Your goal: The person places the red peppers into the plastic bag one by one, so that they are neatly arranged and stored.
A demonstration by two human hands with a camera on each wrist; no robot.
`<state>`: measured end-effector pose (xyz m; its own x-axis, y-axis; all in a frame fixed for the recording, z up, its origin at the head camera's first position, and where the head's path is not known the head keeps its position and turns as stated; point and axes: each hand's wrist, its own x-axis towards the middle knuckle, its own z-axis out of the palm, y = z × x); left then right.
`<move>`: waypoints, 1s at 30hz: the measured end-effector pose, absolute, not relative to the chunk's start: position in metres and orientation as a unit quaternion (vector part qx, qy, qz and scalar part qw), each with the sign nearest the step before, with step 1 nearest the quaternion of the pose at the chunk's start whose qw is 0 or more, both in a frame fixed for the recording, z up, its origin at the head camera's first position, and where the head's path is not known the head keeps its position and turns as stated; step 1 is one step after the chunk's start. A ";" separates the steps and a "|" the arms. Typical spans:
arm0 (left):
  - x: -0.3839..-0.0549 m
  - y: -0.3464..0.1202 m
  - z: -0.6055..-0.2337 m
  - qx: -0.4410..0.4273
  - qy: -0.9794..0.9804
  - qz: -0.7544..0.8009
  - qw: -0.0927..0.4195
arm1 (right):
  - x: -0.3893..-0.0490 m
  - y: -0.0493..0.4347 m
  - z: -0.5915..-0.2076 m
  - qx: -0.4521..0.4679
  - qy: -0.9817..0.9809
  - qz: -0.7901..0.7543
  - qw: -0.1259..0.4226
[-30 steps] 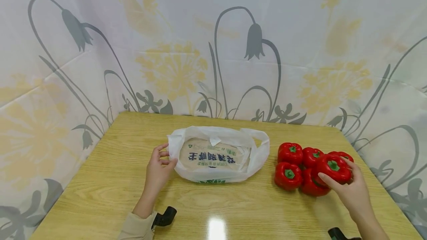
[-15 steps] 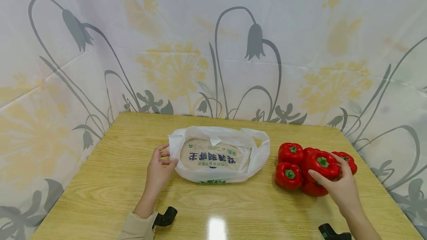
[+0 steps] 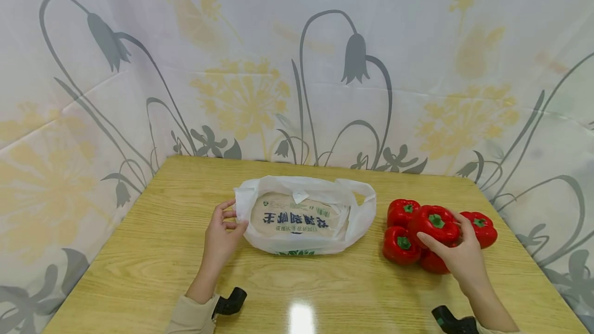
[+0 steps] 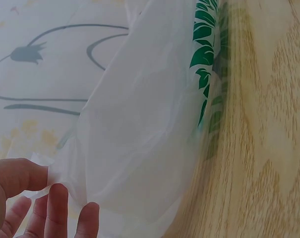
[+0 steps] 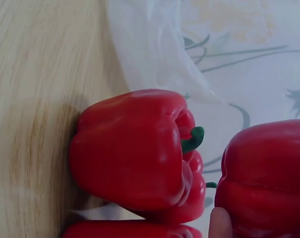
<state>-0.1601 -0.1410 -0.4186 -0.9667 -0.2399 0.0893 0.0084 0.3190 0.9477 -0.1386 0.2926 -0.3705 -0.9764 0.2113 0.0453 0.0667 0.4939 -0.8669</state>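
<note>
A white plastic bag (image 3: 297, 244) lies mouth up at the middle of the table, with green leaf print low on its side. Its left edge is pinched between thumb and finger of my left hand (image 3: 224, 236), as the left wrist view shows on the bag's film (image 4: 135, 119). My right hand (image 3: 464, 254) grips a red bell pepper (image 3: 424, 223) with a green stem, lifted over the others. In the right wrist view the held bell pepper (image 5: 269, 178) appears at the right, a fingertip against it. Inside the bag is a tan, flat surface (image 3: 297, 215) with dark printed characters.
Several red bell peppers stand close together right of the bag, including a front-left pepper (image 3: 401, 245) and a right-hand pepper (image 3: 482, 228). The wooden table (image 3: 153, 231) ends at a flower-patterned cloth (image 3: 250, 97) behind.
My right hand has moved left with the bell pepper, uncovering the pepper at the right of the group. The left hand and the bag have stayed in place.
</note>
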 end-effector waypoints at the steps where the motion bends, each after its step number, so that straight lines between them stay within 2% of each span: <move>1: -0.160 -0.141 -0.418 0.073 -0.805 -0.579 0.107 | -0.139 0.292 -0.370 -0.081 -0.861 0.496 0.072; 30: -0.159 -0.141 -0.418 0.070 -0.804 -0.581 0.107 | -0.150 0.257 -0.366 -0.042 -0.859 0.506 0.067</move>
